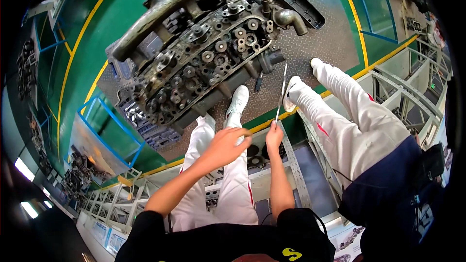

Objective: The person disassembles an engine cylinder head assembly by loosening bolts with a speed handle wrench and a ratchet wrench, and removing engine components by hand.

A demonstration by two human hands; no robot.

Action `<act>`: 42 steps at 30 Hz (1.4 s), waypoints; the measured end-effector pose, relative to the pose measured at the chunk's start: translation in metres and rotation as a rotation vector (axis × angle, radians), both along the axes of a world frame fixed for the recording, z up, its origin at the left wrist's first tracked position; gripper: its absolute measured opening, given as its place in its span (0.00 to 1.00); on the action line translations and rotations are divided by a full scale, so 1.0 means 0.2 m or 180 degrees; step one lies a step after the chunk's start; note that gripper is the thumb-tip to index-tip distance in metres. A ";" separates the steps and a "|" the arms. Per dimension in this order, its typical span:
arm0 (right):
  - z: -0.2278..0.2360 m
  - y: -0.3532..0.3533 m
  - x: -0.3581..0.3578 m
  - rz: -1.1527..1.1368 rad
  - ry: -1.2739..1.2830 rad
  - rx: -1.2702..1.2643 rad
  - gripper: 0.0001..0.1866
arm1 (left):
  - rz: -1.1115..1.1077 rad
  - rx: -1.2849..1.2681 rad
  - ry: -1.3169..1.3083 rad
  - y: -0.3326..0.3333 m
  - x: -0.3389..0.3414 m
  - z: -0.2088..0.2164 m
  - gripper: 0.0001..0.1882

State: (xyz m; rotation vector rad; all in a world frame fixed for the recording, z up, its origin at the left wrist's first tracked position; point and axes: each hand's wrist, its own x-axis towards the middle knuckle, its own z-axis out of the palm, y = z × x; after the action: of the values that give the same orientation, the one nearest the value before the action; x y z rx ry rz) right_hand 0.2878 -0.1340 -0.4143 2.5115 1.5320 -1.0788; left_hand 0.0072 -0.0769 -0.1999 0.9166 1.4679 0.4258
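Long, thin silver metal bar (284,80): off the near right corner of the large, greasy grey-brown metal engine (213,58), not seen to touch it. Right hand (274,137), near side of the engine, is closed round the bar's lower end. Left hand (228,146), also on the engine's near side, has its fingers bent; cannot tell whether it has hold of anything. Engine state: upper face uncovered, round metal fittings exposed, many seated in place; large curved pipe (170,17) on along its far side. Judgement: partly opened up, much still fitted, bar not applied to any of it; remaining amount cannot be told. Beyond the engine's right end lies a long black tray-like cover (292,0), apart from it. Small dark object (259,81) near its near right edge; blue-grey tool case (151,131) by its left end. Co-worker in white trousers (354,106) stands to its right.
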 end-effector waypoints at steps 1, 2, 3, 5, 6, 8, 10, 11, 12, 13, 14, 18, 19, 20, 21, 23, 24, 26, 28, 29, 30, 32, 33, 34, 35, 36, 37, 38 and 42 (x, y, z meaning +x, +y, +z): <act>-0.15 0.06 0.05 0.0099 -0.0241 0.0107 0.26 | 0.0140 -0.0087 0.0199 -0.04 -0.04 -0.01 0.14; -0.28 0.15 0.08 0.0285 -0.0420 0.0158 0.26 | 0.0275 -0.0210 0.0393 -0.10 -0.08 0.01 0.12; -0.38 0.22 0.11 0.0476 -0.0588 0.0181 0.26 | 0.0530 -0.0319 0.0549 -0.18 -0.12 0.03 0.11; -0.55 0.38 0.08 0.0583 -0.0783 0.0151 0.25 | 0.0878 -0.0674 0.0873 -0.37 -0.22 0.03 0.10; -0.67 0.46 0.08 0.0597 -0.0871 0.0080 0.25 | 0.0977 -0.0889 0.1023 -0.46 -0.24 0.01 0.10; -0.86 0.57 0.09 0.0702 -0.0732 0.0129 0.25 | 0.1137 -0.1574 0.1124 -0.61 -0.28 -0.01 0.11; -0.99 0.68 0.04 0.0596 -0.0684 0.0113 0.24 | 0.1259 -0.1756 0.1235 -0.74 -0.29 -0.04 0.11; -1.04 0.73 0.03 0.0557 -0.0697 0.0145 0.23 | 0.1119 -0.1784 0.1321 -0.74 -0.26 -0.05 0.11; -1.07 0.76 -0.01 0.0497 -0.0681 0.0140 0.23 | 0.0926 -0.1865 0.1293 -0.74 -0.25 -0.02 0.10; -1.09 0.80 -0.05 0.0419 -0.0558 0.0005 0.22 | 0.0731 -0.1943 0.1267 -0.72 -0.24 -0.02 0.10; -1.12 0.80 -0.05 0.0358 -0.0443 -0.0141 0.21 | 0.0685 -0.1945 0.1288 -0.70 -0.21 -0.01 0.10; -1.24 0.79 0.04 0.0399 -0.0634 0.0483 0.15 | 0.0331 -0.1571 0.0889 -0.59 -0.05 0.01 0.11; -1.24 0.79 0.10 0.0371 -0.0641 0.0489 0.15 | 0.0408 -0.1783 0.0681 -0.56 -0.01 0.02 0.12; -1.22 0.75 0.10 0.0401 -0.0576 0.0183 0.14 | 0.0362 -0.2013 0.0715 -0.50 0.03 0.06 0.13; -1.16 0.75 0.05 0.0462 -0.0475 -0.0116 0.14 | 0.0397 -0.2042 0.0793 -0.51 0.04 0.09 0.13; -1.06 0.77 0.07 0.0273 -0.0200 -0.0985 0.16 | 0.0066 -0.1555 0.0867 -0.51 0.07 0.13 0.12; -1.05 0.73 0.16 0.0541 0.0347 -0.0884 0.17 | -0.0031 -0.1555 0.0868 -0.47 0.10 0.14 0.12; -0.94 0.66 0.15 0.0958 0.0976 -0.0854 0.17 | 0.0092 -0.1653 0.0848 -0.37 0.09 0.21 0.12; -0.81 0.62 0.11 0.1314 0.0851 -0.0976 0.18 | 0.0130 -0.1364 0.0891 -0.36 0.08 0.26 0.12; -0.76 0.61 0.13 0.1351 0.0834 -0.0966 0.18 | 0.0167 -0.1352 0.0875 -0.36 0.07 0.29 0.12; -0.71 0.61 0.14 0.1187 0.0875 -0.0965 0.17 | 0.0182 -0.1148 0.1061 -0.34 0.04 0.31 0.12; -0.65 0.63 0.15 0.0634 0.1316 -0.0566 0.13 | 0.0335 -0.0642 0.1380 -0.34 -0.05 0.33 0.13; -0.54 0.68 0.07 0.0702 0.1358 -0.0589 0.13 | 0.0494 -0.0543 0.1631 -0.36 -0.12 0.34 0.12; -0.43 0.73 -0.01 0.0072 0.1840 -0.0353 0.12 | 0.0681 -0.0386 0.1976 -0.38 -0.20 0.34 0.10; -0.28 0.84 -0.08 -0.0551 0.2288 -0.0103 0.11 | 0.0943 -0.0267 0.2167 -0.37 -0.29 0.35 0.10; -0.16 0.94 -0.11 -0.0676 0.2211 0.0213 0.11 | 0.1297 -0.0302 0.2261 -0.36 -0.37 0.34 0.10; -0.04 1.04 -0.15 -0.0817 0.2143 0.0511 0.11 | 0.1753 -0.0356 0.2269 -0.37 -0.46 0.33 0.11; 0.10 1.15 -0.22 -0.0661 0.1927 0.0885 0.12 | 0.2267 -0.0393 0.2314 -0.42 -0.54 0.29 0.13; 0.32 1.62 -0.47 0.0902 0.0926 0.2244 0.18 | 0.3551 -0.0234 0.2446 -0.57 -0.80 -0.10 0.22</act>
State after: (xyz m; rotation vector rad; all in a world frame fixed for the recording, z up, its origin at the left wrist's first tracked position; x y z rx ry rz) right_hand 0.1935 0.1894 -0.3496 2.4278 2.6494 -1.0213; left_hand -0.1524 -0.1904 -0.2197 0.0724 2.6426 0.8621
